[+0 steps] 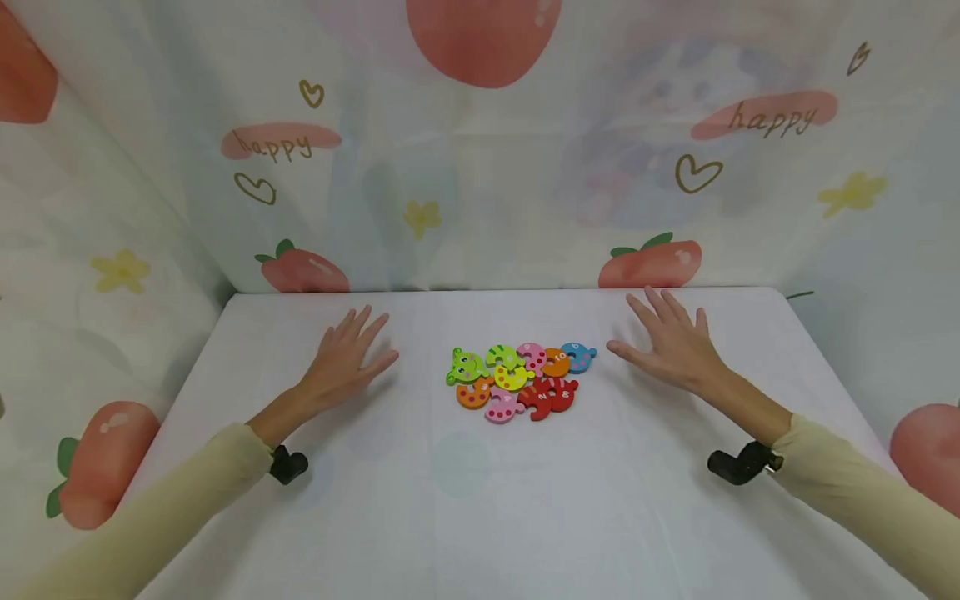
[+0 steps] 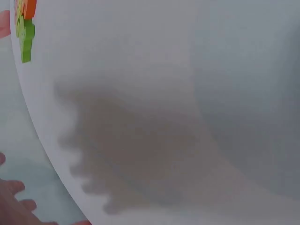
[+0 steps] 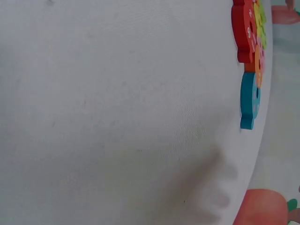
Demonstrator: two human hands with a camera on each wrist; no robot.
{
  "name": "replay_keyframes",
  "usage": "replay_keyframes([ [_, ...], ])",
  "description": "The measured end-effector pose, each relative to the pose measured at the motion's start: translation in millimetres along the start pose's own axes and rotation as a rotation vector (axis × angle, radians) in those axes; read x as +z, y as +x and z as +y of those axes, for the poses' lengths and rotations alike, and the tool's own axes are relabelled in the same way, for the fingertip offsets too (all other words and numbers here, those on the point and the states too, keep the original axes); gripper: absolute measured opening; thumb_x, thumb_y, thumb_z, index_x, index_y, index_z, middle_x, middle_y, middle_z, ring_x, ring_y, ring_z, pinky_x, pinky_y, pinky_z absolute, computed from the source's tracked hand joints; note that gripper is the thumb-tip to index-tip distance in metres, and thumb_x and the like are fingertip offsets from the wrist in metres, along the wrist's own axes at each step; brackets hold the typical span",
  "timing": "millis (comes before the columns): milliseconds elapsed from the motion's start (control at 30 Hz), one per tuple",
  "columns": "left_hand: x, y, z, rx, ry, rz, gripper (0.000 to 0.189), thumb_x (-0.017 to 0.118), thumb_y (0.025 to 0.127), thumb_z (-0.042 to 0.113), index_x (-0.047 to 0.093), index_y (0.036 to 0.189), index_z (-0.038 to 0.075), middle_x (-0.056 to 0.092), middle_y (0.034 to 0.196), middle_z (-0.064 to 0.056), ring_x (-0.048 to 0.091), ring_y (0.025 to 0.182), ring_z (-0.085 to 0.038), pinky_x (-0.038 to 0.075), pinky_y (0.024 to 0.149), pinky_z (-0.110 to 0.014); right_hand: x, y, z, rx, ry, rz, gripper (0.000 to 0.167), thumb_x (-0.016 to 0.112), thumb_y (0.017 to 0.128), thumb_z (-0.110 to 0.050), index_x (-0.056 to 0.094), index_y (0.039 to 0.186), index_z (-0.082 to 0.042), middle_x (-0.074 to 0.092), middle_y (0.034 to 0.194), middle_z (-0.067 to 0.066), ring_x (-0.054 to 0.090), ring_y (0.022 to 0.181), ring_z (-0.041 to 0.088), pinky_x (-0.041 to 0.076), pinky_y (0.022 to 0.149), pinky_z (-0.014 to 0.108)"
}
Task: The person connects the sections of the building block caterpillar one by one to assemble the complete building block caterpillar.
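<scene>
Several colourful caterpillar puzzle pieces lie in a cluster mid-table. At its left end is a green head piece with a smiling face; at its right end is a blue piece. Between them are orange, yellow, pink and red pieces, some with numbers. My left hand is spread with straight fingers to the left of the cluster, holding nothing. To the right, my right hand is also spread and holds nothing. Both hands are apart from the pieces. In the left wrist view, part of the hand shows at the lower left.
The pieces rest on a white-covered table. A printed cloth with fruit, hearts and flowers hangs behind and at both sides. Each wrist carries a small black camera, one on the left and one on the right.
</scene>
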State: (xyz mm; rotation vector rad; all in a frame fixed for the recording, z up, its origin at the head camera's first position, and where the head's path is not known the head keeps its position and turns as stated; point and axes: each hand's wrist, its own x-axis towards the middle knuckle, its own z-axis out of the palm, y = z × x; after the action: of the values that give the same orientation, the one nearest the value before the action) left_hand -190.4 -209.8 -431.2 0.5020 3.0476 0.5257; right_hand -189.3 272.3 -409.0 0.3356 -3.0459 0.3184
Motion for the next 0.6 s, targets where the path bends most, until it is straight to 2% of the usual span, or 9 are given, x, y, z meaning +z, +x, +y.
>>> replay_keyframes([
  [133,4.2,6.6,12.5,0.103,-0.002,-0.018,0.067,0.056,0.095,0.046,0.035,0.151,0.016,0.028,0.159,-0.016,0.023,0.148,-0.039,0.023,0.117,-0.06,2.0,2.6,-8.6,-0.032,0.006,-0.024,0.087,0.061,0.084,-0.058,0.032,0.151,-0.01,0.025,0.158,0.022,0.021,0.144,0.045,0.011,0.106,0.079],
  [267,9.2,14.0,24.3,0.196,-0.032,-0.072,0.061,0.061,0.094,0.039,0.041,0.148,0.019,0.036,0.156,-0.012,0.032,0.145,-0.034,0.031,0.115,-0.055,4.6,3.8,-17.7,-0.099,0.053,-0.019,0.084,0.067,0.084,-0.05,0.035,0.15,-0.009,0.03,0.156,0.023,0.026,0.142,0.045,0.015,0.107,0.077],
  [400,14.8,22.2,36.5,0.298,-0.067,-0.156,0.054,0.064,0.094,0.031,0.048,0.144,0.021,0.044,0.151,-0.007,0.041,0.14,-0.027,0.04,0.111,-0.048,16.4,2.5,-27.8,-0.268,0.137,-0.004,0.079,0.075,0.081,-0.038,0.042,0.145,-0.006,0.039,0.151,0.022,0.035,0.139,0.041,0.025,0.108,0.072],
  [600,23.7,35.7,51.9,0.402,-0.075,-0.23,0.048,0.066,0.093,0.024,0.054,0.139,0.021,0.049,0.148,-0.005,0.043,0.138,-0.024,0.043,0.11,-0.043,35.3,-5.3,-54.5,-0.502,0.221,-0.009,0.069,0.081,0.078,-0.031,0.054,0.136,-0.006,0.052,0.142,0.016,0.048,0.13,0.033,0.04,0.105,0.061],
])
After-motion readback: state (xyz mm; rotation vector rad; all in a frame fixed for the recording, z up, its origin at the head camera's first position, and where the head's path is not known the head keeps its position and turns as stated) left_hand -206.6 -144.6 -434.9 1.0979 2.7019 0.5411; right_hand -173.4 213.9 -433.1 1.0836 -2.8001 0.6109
